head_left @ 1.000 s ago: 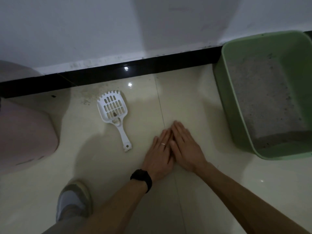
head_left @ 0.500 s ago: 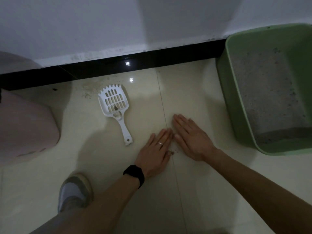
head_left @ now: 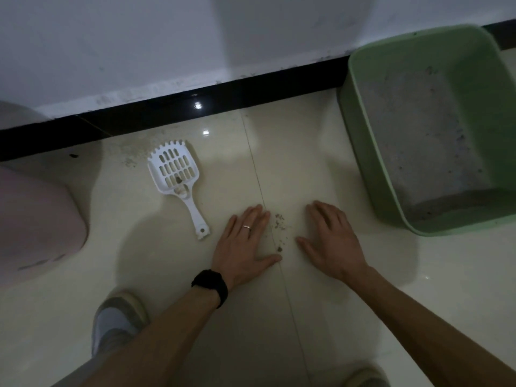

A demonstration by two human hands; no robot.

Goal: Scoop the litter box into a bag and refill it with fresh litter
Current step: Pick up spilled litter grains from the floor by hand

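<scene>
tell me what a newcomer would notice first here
First, the left hand and right hand lying flat on the glossy cream floor tiles at centre, with a scatter of spilled litter crumbs between them. At right stands a pale green plastic litter box holding grey litter; left of the hands lies a white slotted plastic scoop, handle toward the person.

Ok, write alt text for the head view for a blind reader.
A left hand and right hand rest flat, apart, on a cream tiled floor, litter crumbs scattered between them. A white slotted scoop lies to their left; a green litter box of grey litter stands right.
</scene>
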